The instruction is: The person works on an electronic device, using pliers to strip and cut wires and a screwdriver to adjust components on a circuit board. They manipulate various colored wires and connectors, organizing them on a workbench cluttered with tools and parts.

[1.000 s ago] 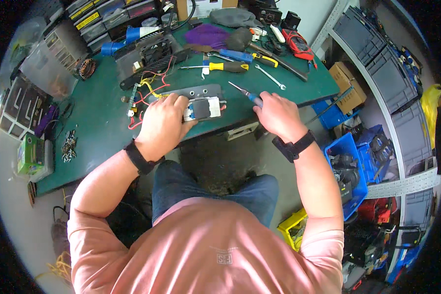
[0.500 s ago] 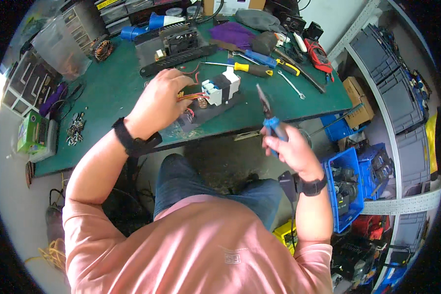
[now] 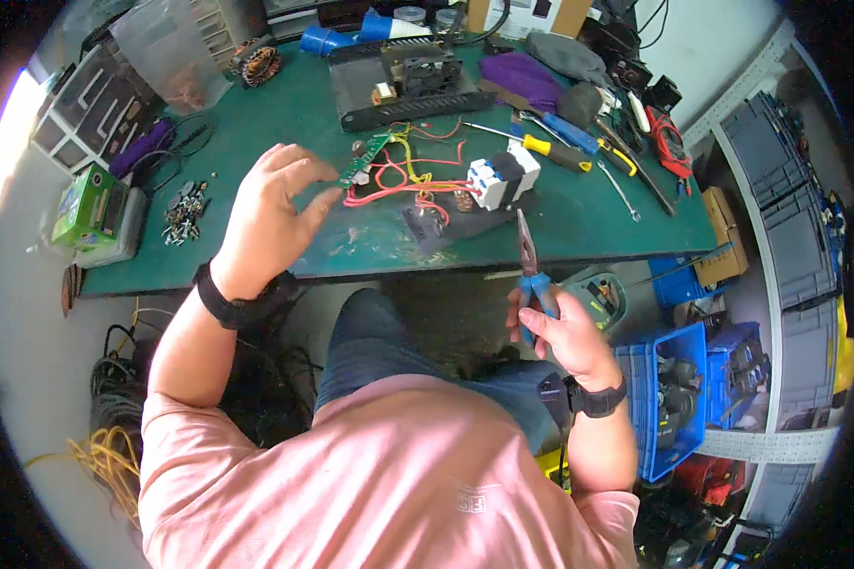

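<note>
My right hand [image 3: 571, 337] is wrapped round the blue handles of long-nose pliers [image 3: 529, 254], whose jaws point away from me, past the table's front edge. Over the tabletop, my left hand [image 3: 277, 204] has thumb and fingers apart and curved, with nothing seen between them. Its fingertips are beside a small green circuit board [image 3: 364, 157]; whether they touch it I cannot tell. Red wires [image 3: 403, 194] run from near the board to a white breaker-like block [image 3: 503, 178] with a black band. Under the block and wires lies a dark flat piece [image 3: 427, 230].
Behind the board stands a black open metal housing [image 3: 403, 90]. Screwdrivers [image 3: 557, 152], a wrench [image 3: 620, 192] and red cables [image 3: 669, 147] lie at right. Loose screws [image 3: 186, 213] and a green box [image 3: 92, 204] are at left. Blue crates [image 3: 669, 398] stand on the right below the table.
The view has shifted, so the bench sits further right. My left hand has moved back left off the wires, uncovering the circuit board. My right hand still grips the pliers.
</note>
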{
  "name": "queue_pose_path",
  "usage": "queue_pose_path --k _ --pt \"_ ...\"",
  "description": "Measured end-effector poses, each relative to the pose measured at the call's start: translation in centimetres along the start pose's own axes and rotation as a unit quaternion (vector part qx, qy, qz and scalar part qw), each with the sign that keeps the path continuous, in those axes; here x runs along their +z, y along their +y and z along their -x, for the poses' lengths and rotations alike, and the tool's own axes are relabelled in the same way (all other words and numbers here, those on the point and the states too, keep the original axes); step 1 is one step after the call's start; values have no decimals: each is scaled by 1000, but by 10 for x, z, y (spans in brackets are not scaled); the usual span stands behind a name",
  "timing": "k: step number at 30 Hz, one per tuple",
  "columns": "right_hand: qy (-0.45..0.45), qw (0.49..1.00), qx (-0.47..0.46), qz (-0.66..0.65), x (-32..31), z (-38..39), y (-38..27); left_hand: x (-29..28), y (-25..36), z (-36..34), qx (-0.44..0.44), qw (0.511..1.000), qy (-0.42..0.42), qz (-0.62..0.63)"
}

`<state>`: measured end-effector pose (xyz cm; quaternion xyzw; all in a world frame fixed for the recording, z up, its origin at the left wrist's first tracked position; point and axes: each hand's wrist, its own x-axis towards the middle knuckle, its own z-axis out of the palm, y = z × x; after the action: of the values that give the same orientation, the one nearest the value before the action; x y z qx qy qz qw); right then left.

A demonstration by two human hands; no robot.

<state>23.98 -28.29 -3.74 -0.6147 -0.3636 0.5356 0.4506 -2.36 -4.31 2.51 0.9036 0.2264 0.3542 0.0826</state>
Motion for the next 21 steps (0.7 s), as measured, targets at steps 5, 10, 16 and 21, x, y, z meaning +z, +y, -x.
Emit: queue_pose_path --k 5,10,16,21 --pt "21 1000 15 9 8 -7 2 24 33 16 51 997 2 58" --pt "40 997 8 62 18 -18 -2 69 47 -15 102 992 -37 64" --pt "52 995 11 84 31 -38 2 87 37 -41 127 979 -123 -103" --pt "33 996 35 73 34 -46 -5 92 33 -49 96 984 -130 -69"
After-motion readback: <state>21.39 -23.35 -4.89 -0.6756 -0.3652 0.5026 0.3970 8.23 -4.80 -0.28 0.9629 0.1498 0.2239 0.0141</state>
